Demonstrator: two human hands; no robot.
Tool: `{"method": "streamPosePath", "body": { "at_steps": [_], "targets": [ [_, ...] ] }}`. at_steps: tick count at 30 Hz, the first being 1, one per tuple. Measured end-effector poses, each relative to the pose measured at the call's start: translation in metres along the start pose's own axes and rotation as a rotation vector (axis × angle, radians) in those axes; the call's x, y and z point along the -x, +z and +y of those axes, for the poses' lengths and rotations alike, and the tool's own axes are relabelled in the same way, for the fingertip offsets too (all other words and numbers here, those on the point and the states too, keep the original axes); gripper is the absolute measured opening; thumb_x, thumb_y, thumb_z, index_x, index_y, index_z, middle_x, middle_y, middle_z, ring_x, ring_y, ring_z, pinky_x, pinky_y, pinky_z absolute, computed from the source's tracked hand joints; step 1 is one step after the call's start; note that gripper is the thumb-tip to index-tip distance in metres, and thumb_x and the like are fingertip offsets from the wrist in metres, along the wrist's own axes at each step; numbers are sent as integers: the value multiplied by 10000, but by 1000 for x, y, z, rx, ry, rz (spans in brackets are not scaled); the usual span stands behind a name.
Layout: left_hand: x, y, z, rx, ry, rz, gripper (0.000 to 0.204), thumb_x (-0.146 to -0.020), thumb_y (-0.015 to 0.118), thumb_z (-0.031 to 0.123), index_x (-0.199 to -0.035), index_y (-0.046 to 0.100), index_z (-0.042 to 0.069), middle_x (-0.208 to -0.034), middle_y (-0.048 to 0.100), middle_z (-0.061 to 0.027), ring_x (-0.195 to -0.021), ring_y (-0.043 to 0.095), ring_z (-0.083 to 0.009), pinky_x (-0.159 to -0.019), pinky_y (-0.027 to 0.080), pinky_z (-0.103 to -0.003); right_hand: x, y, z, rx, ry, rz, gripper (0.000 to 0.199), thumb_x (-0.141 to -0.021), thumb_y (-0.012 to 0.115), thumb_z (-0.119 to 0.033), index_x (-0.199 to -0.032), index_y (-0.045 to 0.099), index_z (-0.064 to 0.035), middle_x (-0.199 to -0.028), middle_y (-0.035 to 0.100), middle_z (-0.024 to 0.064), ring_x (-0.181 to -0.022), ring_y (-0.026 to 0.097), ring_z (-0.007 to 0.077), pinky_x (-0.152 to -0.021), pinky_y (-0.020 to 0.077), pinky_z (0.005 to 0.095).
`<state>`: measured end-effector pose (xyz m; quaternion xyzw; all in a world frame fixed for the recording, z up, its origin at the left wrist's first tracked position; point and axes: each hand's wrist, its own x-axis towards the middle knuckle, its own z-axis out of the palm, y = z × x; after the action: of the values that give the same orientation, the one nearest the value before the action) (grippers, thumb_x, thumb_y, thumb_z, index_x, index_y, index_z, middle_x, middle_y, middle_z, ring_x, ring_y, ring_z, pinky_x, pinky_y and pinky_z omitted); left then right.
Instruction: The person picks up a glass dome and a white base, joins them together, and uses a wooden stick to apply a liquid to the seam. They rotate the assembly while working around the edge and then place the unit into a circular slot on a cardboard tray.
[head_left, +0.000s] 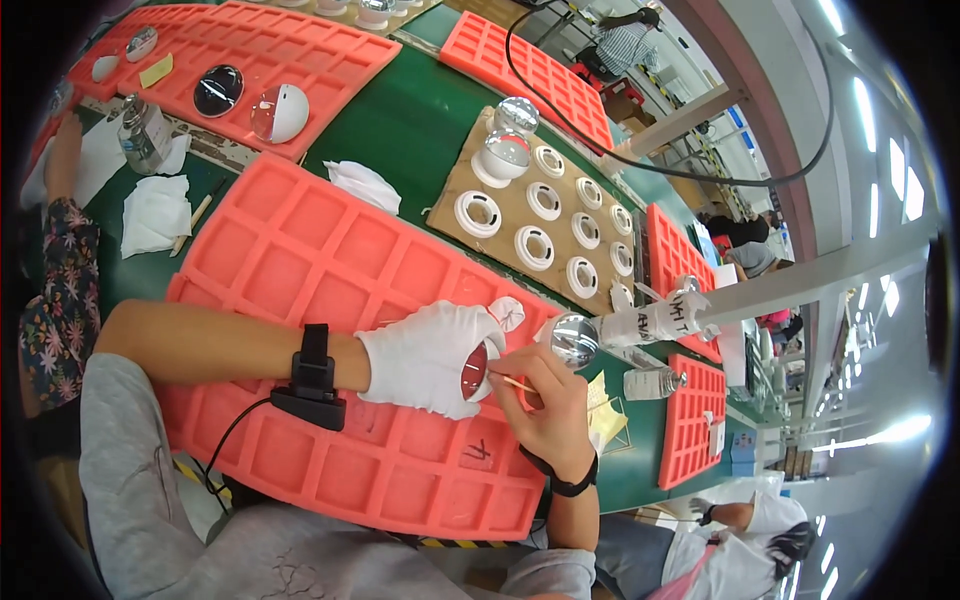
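My left hand (418,360), in a white glove, grips a shiny dome with a white rim (475,372) that reflects the red around it. My bare right hand (552,412) pinches a thin wooden stick (518,384), its inner end at or very close to the dome; the exact contact is too small to tell. Both hands are over a red compartment tray (290,235). Just beyond my right fingers is a clear, mirror-like dome (575,340) on a white base.
A brown board (455,185) with several white rings and domes lies ahead. Glass bottles (652,384) (145,135) stand right and far left. Crumpled white cloths (362,186) and more red trays (530,70) surround the tray. A wrapped post (650,322) rises at right; a co-worker's arm (65,165) is at left.
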<state>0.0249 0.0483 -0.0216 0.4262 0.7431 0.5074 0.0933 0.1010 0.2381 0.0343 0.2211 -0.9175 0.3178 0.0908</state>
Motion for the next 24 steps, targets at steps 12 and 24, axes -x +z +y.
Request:
{"method": "streamPosePath", "body": {
  "at_steps": [12, 24],
  "targets": [
    [-10, -9, 2, 127, 46, -171, 465, -665, 867, 162, -1046, 629, 43, -1053, 649, -141, -1006, 642, -310, -859, 520, -369, -19, 0, -47, 878, -42, -330, 124, -841, 673, -136, -952, 650, -86, -802, 632, 23, -700, 664, 174, -508, 445, 317],
    [-2, -12, -2, 82, 120, -193, 633, -719, 843, 196, -1258, 540, 63, -1212, 558, -180, -1112, 531, -404, -959, 451, -457, -53, 14, -67, 967, -80, -936, 122, -798, 699, -173, -891, 761, -124, -927, 716, 38, -853, 688, 185, -637, 447, 340]
  ]
}}
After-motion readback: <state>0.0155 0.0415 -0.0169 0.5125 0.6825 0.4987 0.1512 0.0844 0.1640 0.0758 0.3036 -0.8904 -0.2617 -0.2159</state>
